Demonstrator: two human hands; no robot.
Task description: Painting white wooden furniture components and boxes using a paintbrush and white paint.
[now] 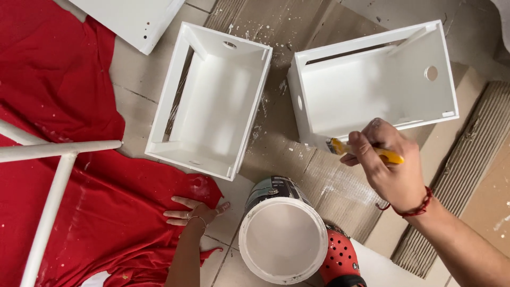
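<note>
Beside the round white paint bucket (282,239), the right hand (390,165) grips a yellow-handled paintbrush (366,151) against the nearer white wooden box (372,85); the left hand (195,211) lies flat, fingers spread, on red cloth (64,79).

One head camera, looking straight down

The single head view faces steeply down from close above the paint bucket (282,240). Just beyond the bucket lie two white boxes (210,98); red cloth (58,79) spreads to its left.

Paint bucket (282,239) blocks the floor below 2 white boxes (212,101).
</note>
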